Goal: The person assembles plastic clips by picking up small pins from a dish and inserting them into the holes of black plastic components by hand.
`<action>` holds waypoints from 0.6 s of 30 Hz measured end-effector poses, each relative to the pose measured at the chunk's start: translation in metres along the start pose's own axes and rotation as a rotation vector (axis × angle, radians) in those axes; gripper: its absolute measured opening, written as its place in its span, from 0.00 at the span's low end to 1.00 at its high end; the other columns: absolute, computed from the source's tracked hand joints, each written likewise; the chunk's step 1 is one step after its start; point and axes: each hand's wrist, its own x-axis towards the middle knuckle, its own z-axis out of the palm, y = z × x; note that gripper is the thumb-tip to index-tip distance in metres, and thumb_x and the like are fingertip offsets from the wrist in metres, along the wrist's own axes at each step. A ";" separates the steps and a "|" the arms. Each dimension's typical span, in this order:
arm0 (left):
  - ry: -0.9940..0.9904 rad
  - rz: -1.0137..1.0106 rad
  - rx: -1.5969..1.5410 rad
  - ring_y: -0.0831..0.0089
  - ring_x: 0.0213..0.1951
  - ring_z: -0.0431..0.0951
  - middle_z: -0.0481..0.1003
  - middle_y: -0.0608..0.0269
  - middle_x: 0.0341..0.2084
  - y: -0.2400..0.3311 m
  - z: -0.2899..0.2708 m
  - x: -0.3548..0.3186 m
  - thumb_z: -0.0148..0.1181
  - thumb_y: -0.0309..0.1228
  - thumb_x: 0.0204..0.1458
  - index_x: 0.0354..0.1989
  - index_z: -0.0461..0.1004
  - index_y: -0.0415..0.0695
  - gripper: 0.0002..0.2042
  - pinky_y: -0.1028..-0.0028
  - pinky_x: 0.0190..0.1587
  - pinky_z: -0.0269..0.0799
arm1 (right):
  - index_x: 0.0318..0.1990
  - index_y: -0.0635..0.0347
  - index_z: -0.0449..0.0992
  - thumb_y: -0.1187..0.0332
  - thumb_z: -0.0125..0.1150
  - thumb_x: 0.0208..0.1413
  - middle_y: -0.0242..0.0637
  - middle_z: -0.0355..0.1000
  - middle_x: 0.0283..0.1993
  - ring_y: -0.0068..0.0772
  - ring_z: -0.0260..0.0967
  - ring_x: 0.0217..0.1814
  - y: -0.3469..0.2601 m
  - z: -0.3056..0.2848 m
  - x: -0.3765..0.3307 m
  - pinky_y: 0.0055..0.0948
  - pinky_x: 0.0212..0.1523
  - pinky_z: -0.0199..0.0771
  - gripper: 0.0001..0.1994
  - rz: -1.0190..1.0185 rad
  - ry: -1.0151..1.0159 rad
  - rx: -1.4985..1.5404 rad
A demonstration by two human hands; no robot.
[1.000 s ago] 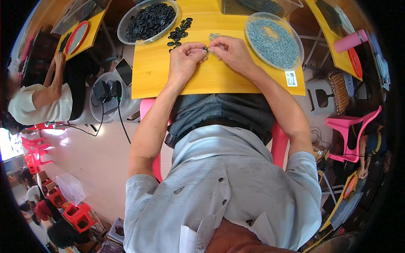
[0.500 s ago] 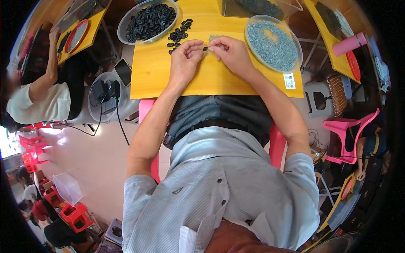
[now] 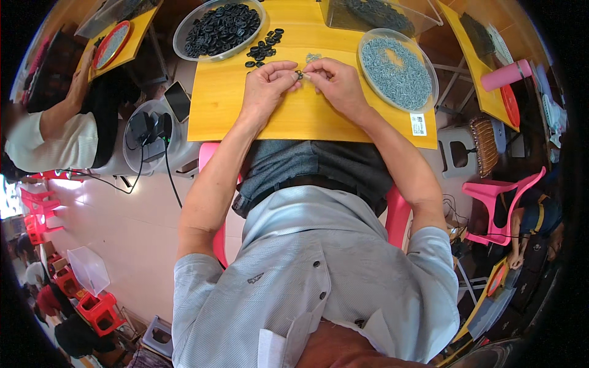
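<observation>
Yellow laminate covers the table point(image 3: 307, 116), and both hands meet above its far middle. The left hand point(image 3: 265, 86) and the right hand point(image 3: 336, 83) come together fingertip to fingertip, with a small dark ring point(image 3: 299, 74) caught right between them. It lies straight ahead of the person, midway between the two hands, so neither is clearly nearer; the left fingers point(image 3: 288, 72) close on it from the left and the right fingers point(image 3: 314, 73) from the right. Both sets of fingers are drawn in to a tight pinch, thumb against forefinger, with no gap to be seen. The right hand seems to press a slim pale piece into the ring (too small to tell for sure), and if so its long axis runs left to right, along the line joining the hands.

The supply lies just beyond the hands. A clear bowl of black rings point(image 3: 219, 27) stands to the far left, with loose black rings point(image 3: 262, 48) spilled on the table beside it, near the left hand. A round dish of small grey metal parts point(image 3: 397, 69) sits close beside the right hand.
</observation>
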 end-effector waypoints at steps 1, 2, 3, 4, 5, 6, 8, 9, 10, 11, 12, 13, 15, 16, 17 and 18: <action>0.000 0.000 0.000 0.76 0.34 0.81 0.81 0.58 0.33 0.000 0.000 0.000 0.62 0.21 0.58 0.48 0.77 0.30 0.11 0.80 0.39 0.76 | 0.41 0.68 0.80 0.74 0.63 0.60 0.29 0.76 0.29 0.14 0.68 0.27 0.000 0.000 0.000 0.17 0.28 0.68 0.06 0.021 0.000 0.030; 0.003 -0.006 0.018 0.76 0.34 0.81 0.81 0.58 0.33 0.000 0.000 0.000 0.62 0.21 0.58 0.47 0.77 0.30 0.11 0.80 0.39 0.76 | 0.41 0.68 0.80 0.74 0.63 0.60 0.29 0.76 0.29 0.14 0.68 0.27 0.000 0.000 -0.001 0.17 0.28 0.68 0.06 0.021 0.000 0.030; 0.007 -0.011 0.037 0.76 0.34 0.81 0.81 0.58 0.33 0.000 0.000 0.000 0.62 0.21 0.58 0.47 0.77 0.30 0.11 0.80 0.39 0.76 | 0.41 0.68 0.80 0.74 0.63 0.60 0.29 0.76 0.29 0.14 0.68 0.27 0.000 0.000 -0.001 0.17 0.28 0.67 0.06 0.031 -0.005 0.039; 0.007 -0.012 0.037 0.76 0.34 0.81 0.81 0.58 0.33 0.001 0.001 -0.001 0.62 0.21 0.58 0.47 0.77 0.30 0.11 0.80 0.39 0.76 | 0.42 0.68 0.80 0.74 0.62 0.60 0.29 0.76 0.29 0.14 0.68 0.27 0.000 0.000 -0.001 0.17 0.28 0.67 0.06 0.042 -0.009 0.049; 0.012 -0.016 0.045 0.76 0.34 0.81 0.81 0.58 0.33 0.001 0.001 -0.001 0.62 0.21 0.58 0.47 0.77 0.30 0.11 0.80 0.39 0.76 | 0.42 0.68 0.80 0.74 0.62 0.60 0.29 0.76 0.29 0.14 0.68 0.27 0.000 0.000 -0.001 0.17 0.28 0.67 0.06 0.043 -0.009 0.049; 0.016 -0.019 0.054 0.76 0.34 0.81 0.81 0.58 0.34 0.002 0.001 -0.001 0.61 0.21 0.58 0.47 0.77 0.30 0.11 0.80 0.39 0.76 | 0.42 0.68 0.80 0.74 0.62 0.61 0.29 0.76 0.29 0.14 0.68 0.27 0.000 0.000 -0.001 0.17 0.28 0.67 0.06 0.051 -0.012 0.058; 0.012 -0.021 0.051 0.76 0.34 0.81 0.81 0.58 0.33 0.000 0.000 0.000 0.61 0.21 0.58 0.47 0.77 0.30 0.11 0.80 0.39 0.76 | 0.42 0.68 0.80 0.74 0.62 0.61 0.29 0.76 0.30 0.14 0.68 0.27 0.001 0.000 0.000 0.17 0.28 0.67 0.06 0.061 -0.015 0.066; 0.009 -0.019 0.052 0.76 0.34 0.81 0.81 0.58 0.33 0.000 0.000 0.000 0.61 0.21 0.58 0.47 0.77 0.30 0.11 0.80 0.39 0.76 | 0.42 0.68 0.80 0.74 0.62 0.61 0.29 0.76 0.30 0.14 0.68 0.27 0.001 0.000 0.000 0.17 0.28 0.67 0.06 0.066 -0.020 0.072; 0.009 -0.018 0.054 0.76 0.34 0.81 0.81 0.58 0.33 0.001 0.000 0.000 0.61 0.21 0.58 0.47 0.77 0.30 0.11 0.80 0.39 0.76 | 0.42 0.68 0.80 0.74 0.62 0.61 0.29 0.76 0.30 0.14 0.68 0.27 0.000 0.000 0.000 0.16 0.28 0.67 0.06 0.072 -0.026 0.078; 0.010 -0.020 0.063 0.76 0.34 0.81 0.81 0.58 0.33 0.001 0.000 0.000 0.62 0.21 0.58 0.47 0.77 0.30 0.10 0.80 0.39 0.76 | 0.42 0.68 0.80 0.74 0.62 0.61 0.29 0.76 0.30 0.14 0.68 0.27 0.000 -0.001 0.000 0.16 0.28 0.67 0.06 0.070 -0.026 0.079; 0.010 -0.025 0.071 0.76 0.34 0.81 0.81 0.58 0.33 0.001 0.000 0.000 0.62 0.21 0.58 0.47 0.77 0.30 0.10 0.80 0.39 0.76 | 0.41 0.68 0.80 0.74 0.62 0.61 0.28 0.75 0.30 0.14 0.68 0.27 -0.001 -0.001 0.000 0.16 0.28 0.67 0.06 0.074 -0.033 0.080; 0.010 -0.026 0.070 0.76 0.34 0.81 0.81 0.58 0.33 0.001 0.000 0.001 0.62 0.21 0.58 0.47 0.77 0.30 0.10 0.80 0.39 0.76 | 0.41 0.68 0.80 0.74 0.62 0.61 0.28 0.75 0.30 0.14 0.68 0.27 -0.001 -0.001 0.000 0.16 0.28 0.67 0.06 0.078 -0.040 0.081; 0.011 -0.023 0.108 0.76 0.34 0.81 0.81 0.58 0.33 0.002 0.000 0.001 0.62 0.20 0.57 0.46 0.78 0.30 0.10 0.80 0.39 0.76 | 0.41 0.68 0.80 0.73 0.62 0.61 0.28 0.75 0.30 0.14 0.68 0.27 -0.001 -0.001 0.001 0.17 0.28 0.67 0.06 0.083 -0.045 0.081; 0.011 -0.023 0.108 0.76 0.34 0.81 0.81 0.58 0.33 0.001 0.000 0.001 0.62 0.20 0.57 0.46 0.78 0.30 0.10 0.80 0.39 0.76 | 0.41 0.67 0.80 0.73 0.62 0.61 0.28 0.75 0.30 0.14 0.68 0.27 0.000 -0.001 0.001 0.17 0.28 0.67 0.06 0.087 -0.051 0.082; 0.009 -0.022 0.107 0.76 0.34 0.81 0.81 0.58 0.33 0.000 0.000 0.002 0.62 0.20 0.57 0.46 0.78 0.30 0.10 0.80 0.40 0.76 | 0.41 0.67 0.80 0.73 0.62 0.61 0.28 0.75 0.30 0.14 0.68 0.27 0.000 -0.001 0.001 0.17 0.28 0.67 0.06 0.086 -0.052 0.082; 0.009 -0.020 0.107 0.76 0.34 0.81 0.81 0.58 0.33 0.000 -0.001 0.002 0.62 0.20 0.57 0.46 0.78 0.30 0.10 0.80 0.40 0.76 | 0.40 0.67 0.80 0.73 0.62 0.61 0.28 0.75 0.30 0.14 0.68 0.27 0.000 -0.001 0.002 0.17 0.28 0.67 0.06 0.088 -0.054 0.087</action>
